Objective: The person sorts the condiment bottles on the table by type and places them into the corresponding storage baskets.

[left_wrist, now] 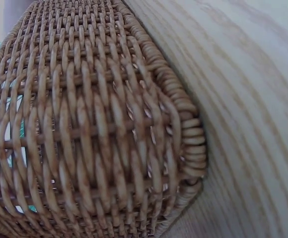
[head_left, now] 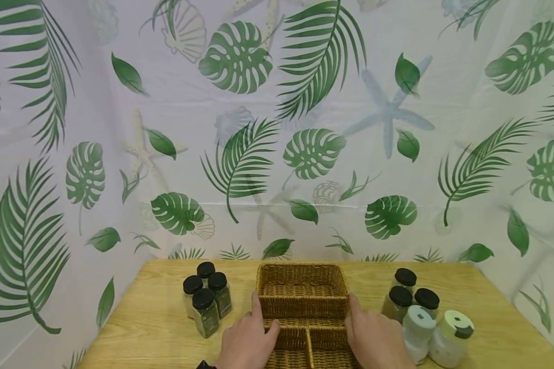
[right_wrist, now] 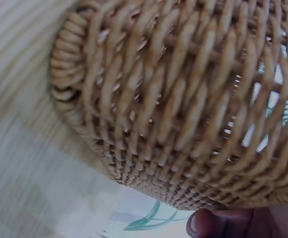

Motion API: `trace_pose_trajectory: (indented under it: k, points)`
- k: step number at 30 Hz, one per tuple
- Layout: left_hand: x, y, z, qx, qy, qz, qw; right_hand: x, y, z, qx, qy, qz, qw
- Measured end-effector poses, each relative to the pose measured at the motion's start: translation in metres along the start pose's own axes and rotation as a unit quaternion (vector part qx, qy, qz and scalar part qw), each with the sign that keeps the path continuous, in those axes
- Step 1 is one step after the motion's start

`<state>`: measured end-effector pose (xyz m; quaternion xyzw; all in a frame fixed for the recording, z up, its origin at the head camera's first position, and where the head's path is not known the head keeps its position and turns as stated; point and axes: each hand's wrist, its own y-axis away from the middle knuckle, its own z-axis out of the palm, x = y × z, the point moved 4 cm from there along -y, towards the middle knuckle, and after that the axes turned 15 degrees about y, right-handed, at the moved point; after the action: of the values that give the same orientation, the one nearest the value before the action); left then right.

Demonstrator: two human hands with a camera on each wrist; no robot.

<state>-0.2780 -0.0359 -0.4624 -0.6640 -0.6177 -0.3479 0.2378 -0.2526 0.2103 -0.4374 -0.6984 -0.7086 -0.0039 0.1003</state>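
Basket (head_left: 302, 297): wicker, divided into compartments, one large at the far end and smaller ones nearer the person. It stands mid-table on the wooden table (head_left: 147, 328), between two groups of jars.

Left hand (head_left: 249, 341): on the basket's left wall, thumb over the rim, fingers down the outside. It grips the wall.

Right hand (head_left: 374, 338): mirrors it on the basket's right wall, thumb along the rim, gripping likewise. Judged: a hold from both sides keeps the basket square, as for sliding or lifting.

Dark jars (head_left: 206, 302): four, black-lidded, left of the basket, close-packed.

Mixed jars (head_left: 422, 318): right of the basket, three black-lidded behind, two white ones nearest the person, just beside the right hand.

Backdrop (head_left: 277, 128): leaf-print sheet behind the basket.

Views: the head camera alone shows both hands, jars and layout. The left wrist view shows only the weave (left_wrist: 84, 129) close up and bare table grain. The right wrist view adds one fingertip (right_wrist: 208, 224) under the basket's edge.
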Motion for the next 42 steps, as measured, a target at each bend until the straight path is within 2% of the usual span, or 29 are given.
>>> trace_pose_trajectory:
  k: [7,12,18,23,32,37,42]
  points:
    - [0.0,0.0,0.0,0.001,-0.003,-0.002,1.0,0.018,0.007,-0.025,0.093,0.04,0.004,0.995]
    - [0.0,0.001,0.0,0.001,-0.006,0.001,1.0,0.044,0.011,-0.039,0.106,0.04,0.012,0.993]
    - [0.002,0.001,-0.001,0.004,-0.007,0.005,1.0,0.072,0.018,-0.045,0.13,0.05,0.02,0.99]
    - [0.002,0.002,-0.001,0.009,-0.008,0.009,0.9999,0.09,0.019,-0.043,0.101,0.075,0.021,0.992]
    - [0.001,0.0,0.0,0.011,-0.01,0.004,0.9999,0.109,0.017,-0.031,-0.008,0.069,0.016,0.997]
    - [0.0,0.0,0.0,0.008,-0.008,0.0,0.9999,0.109,0.015,-0.026,-0.033,0.057,0.013,0.998]
    - [0.0,-0.001,0.0,0.004,-0.002,-0.001,1.0,0.109,0.011,-0.024,-0.037,0.03,0.01,0.999]
